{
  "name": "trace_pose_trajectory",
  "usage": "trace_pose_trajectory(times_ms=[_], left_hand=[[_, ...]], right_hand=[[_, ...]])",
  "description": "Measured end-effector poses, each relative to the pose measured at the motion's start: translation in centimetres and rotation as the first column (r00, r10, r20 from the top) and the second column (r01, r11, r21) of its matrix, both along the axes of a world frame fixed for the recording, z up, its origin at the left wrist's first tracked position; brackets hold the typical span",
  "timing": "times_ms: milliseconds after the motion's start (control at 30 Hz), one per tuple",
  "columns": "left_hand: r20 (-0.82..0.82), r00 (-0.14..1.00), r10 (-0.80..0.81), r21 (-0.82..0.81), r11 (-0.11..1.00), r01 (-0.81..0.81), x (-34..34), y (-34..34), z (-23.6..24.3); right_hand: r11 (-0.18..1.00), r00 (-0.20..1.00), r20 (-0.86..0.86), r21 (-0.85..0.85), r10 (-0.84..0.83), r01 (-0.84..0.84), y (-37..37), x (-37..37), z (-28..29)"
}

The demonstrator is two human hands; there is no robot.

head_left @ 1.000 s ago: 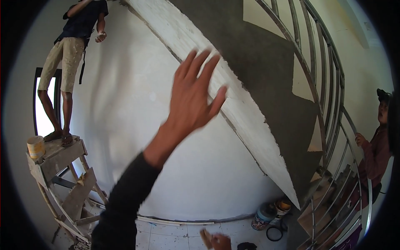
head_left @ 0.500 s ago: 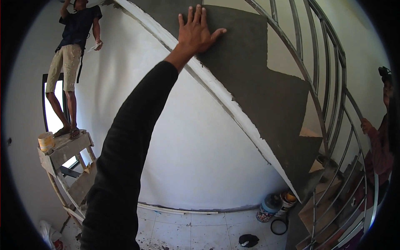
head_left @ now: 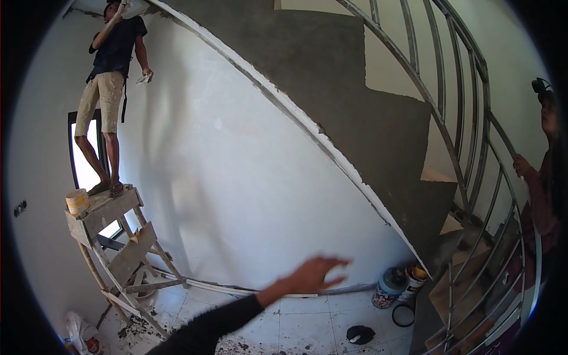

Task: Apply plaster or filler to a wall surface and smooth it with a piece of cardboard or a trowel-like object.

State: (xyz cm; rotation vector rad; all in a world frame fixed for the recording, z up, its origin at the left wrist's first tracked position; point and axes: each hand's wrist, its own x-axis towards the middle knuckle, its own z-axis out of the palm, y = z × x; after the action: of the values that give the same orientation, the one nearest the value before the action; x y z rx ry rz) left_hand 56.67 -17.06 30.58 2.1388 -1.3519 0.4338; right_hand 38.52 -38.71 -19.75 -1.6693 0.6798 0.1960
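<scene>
My left hand (head_left: pixel 312 274) reaches in from the lower edge in a black sleeve. It is a little blurred by motion, with the fingers stretched out and the thumb apart, and it holds nothing. Behind it lie the white wall (head_left: pixel 248 195) and the tiled floor. Above runs the grey plastered side of a staircase (head_left: pixel 331 100), its lower edge a rough white strip (head_left: pixel 284 105) sloping down to the right. No contact between hand and staircase shows. My right hand is out of the picture.
A person (head_left: pixel 112 53) stands on a wooden scaffold (head_left: pixel 127 254) at left, a yellow-and-white bucket (head_left: pixel 77 202) by their feet. Containers (head_left: pixel 387 288) stand below the stair's low end, near a black item (head_left: pixel 360 335). Another person (head_left: pixel 541 183) holds the metal railing (head_left: pixel 441 115) at right.
My left hand has come away from the grey staircase side and dropped low, toward the floor. The person on the scaffold has an arm raised near the head; the view has shifted slightly.
</scene>
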Motion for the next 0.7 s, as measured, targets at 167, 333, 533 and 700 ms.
trace_pose_trajectory(times_ms=[167,333,533,700], left_hand=[[-0.398,0.877,0.268,0.398,0.912,-0.098,-6.5,7.3,-34.0],[-0.424,0.884,0.196,0.214,0.970,-0.112,-17.3,18.6,-47.8],[-0.434,0.887,0.156,-0.058,0.978,-0.201,-27.7,29.2,-54.1],[-0.429,0.889,0.160,-0.229,0.933,-0.279,-31.1,31.9,-59.0]], right_hand=[[0.996,0.997,-0.063,0.069,-0.044,0.048,-1.2,-1.3,-3.5],[0.976,0.968,-0.201,0.128,-0.148,0.176,-2.2,-8.0,-8.0],[0.951,0.946,-0.220,0.145,-0.238,0.273,-5.4,-8.2,-6.4],[0.920,0.934,0.199,0.320,-0.297,0.225,-0.6,-0.9,9.5]])
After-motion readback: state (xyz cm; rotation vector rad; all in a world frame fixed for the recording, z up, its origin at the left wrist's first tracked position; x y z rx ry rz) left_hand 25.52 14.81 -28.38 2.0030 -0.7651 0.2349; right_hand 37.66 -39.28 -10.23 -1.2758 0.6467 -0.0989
